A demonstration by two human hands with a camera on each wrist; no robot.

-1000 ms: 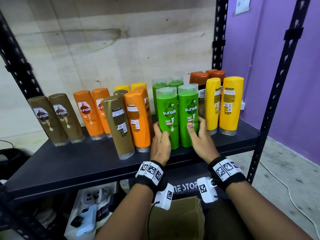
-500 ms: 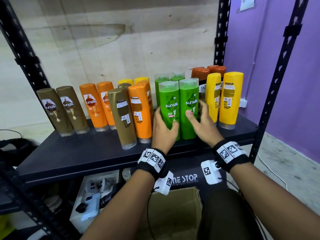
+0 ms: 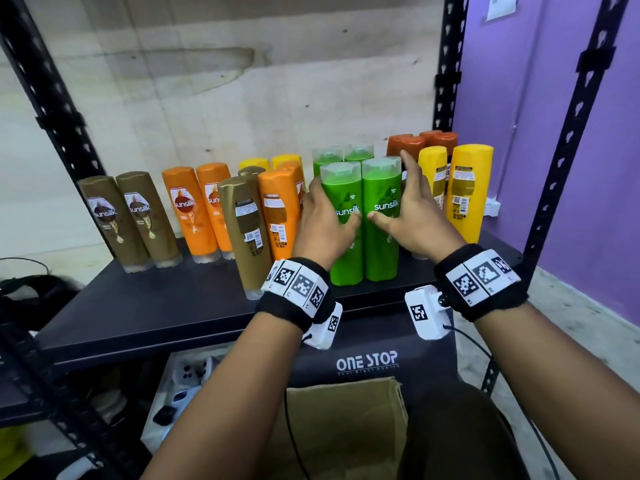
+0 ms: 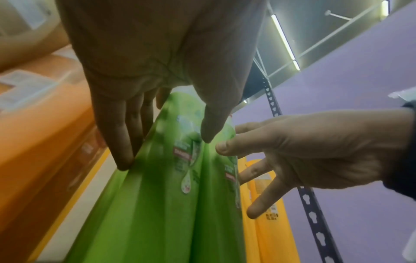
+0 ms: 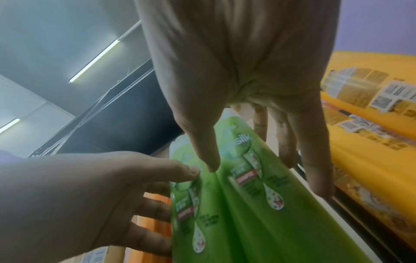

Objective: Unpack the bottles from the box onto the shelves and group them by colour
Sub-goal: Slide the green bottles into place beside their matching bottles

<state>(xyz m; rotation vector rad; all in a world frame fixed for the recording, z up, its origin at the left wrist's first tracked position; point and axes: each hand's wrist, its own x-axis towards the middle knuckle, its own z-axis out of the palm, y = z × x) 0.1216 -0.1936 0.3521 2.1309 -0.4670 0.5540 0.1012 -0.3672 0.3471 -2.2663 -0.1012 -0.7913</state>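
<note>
Two green Sunsilk bottles [image 3: 363, 216] stand upright side by side at the front of the black shelf [image 3: 156, 306], with two more green ones [image 3: 341, 154] behind. My left hand [image 3: 323, 220] lies against the left bottle's side with straight fingers, its thumb on the label. On the other side, my right hand [image 3: 412, 216] flanks the right bottle with fingers spread straight and its thumb on the front. The left wrist view shows the left hand [image 4: 157, 89] along the green pair [image 4: 162, 204]. In the right wrist view, the right hand [image 5: 247, 89] touches the same pair [image 5: 247, 213].
Left of the green group stand brown bottles [image 3: 117, 220], orange bottles [image 3: 194, 209], a gold bottle [image 3: 244, 230] and an orange one [image 3: 278, 209]. Yellow bottles [image 3: 467, 192] and rust-capped ones [image 3: 405, 145] stand on the right. An open cardboard box [image 3: 346, 427] sits below the shelf.
Both hands slid up from the base of the two front green bottles to their middles. The right hand's fingers spread wider. The bottles stay upright.
</note>
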